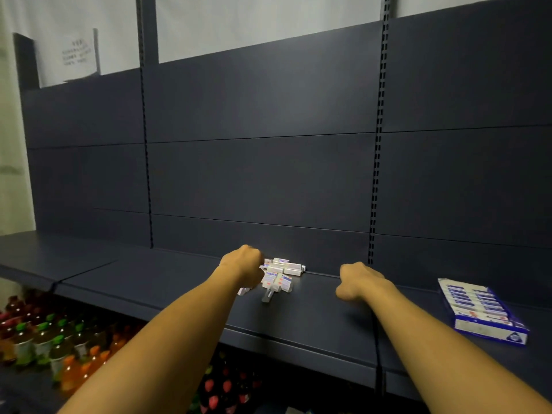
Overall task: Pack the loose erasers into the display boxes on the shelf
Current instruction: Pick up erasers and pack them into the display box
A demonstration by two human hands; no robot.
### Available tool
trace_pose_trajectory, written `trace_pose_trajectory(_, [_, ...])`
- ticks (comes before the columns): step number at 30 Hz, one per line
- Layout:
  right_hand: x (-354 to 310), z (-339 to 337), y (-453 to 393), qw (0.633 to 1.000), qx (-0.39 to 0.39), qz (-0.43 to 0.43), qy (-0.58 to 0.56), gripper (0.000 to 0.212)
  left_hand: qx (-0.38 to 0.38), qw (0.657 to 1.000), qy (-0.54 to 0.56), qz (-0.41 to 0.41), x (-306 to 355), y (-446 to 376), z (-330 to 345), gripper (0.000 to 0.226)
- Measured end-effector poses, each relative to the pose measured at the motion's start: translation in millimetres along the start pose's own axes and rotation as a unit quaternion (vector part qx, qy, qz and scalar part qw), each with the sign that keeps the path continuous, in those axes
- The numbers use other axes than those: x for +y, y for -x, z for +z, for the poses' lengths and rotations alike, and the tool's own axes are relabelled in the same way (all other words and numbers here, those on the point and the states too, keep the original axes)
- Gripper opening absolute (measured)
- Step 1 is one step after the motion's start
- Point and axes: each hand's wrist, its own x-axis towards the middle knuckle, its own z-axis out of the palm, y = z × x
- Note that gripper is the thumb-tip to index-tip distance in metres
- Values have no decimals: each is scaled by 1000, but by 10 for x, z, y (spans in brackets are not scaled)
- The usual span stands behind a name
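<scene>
Head view: one wide look forward and down at a dark shelf (pixel 298 318)

Erasers (pixel 279 274): a loose heap of small sleeved blocks lay far back on the shelf, close to the back panel, centre of frame; the blocks pointed various ways, several at the far side lying with long axes left to right; one near block stuck out toward the viewer

Box (pixel 481 312): a blue and white display box sat on the same shelf at the far right, well apart from the heap; its long axis ran near to far, leaning right; rows of erasers already showed inside it

Key relation: the heap lay just right of the left hand and well left of the right hand; the left hand was the nearer to the heap, the right hand the nearer to the box; the box lay to the right of both hands

Left hand (pixel 243 262): reached to the left edge of the heap, fingers curled under and hidden behind the knuckles; it seemed to touch the heap; whether it gripped an eraser I cannot tell

Right hand (pixel 357 279): hovered over bare shelf between heap and box, fingers curled; whether it held anything I cannot tell

Below: bottles (pixel 44 339) stood on the lower shelf at near left
</scene>
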Motion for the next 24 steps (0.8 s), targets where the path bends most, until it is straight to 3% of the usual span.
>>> trace_pose_trajectory(11, [-677,145,-193,1000,24,9,-2,12,-19,999,45,-8,-785,-51,154,41])
trace_pose_trajectory(24, [-953,290,-1143,997,70,-5,-35,26,-27,997,69,32,-1011,-781,522,36])
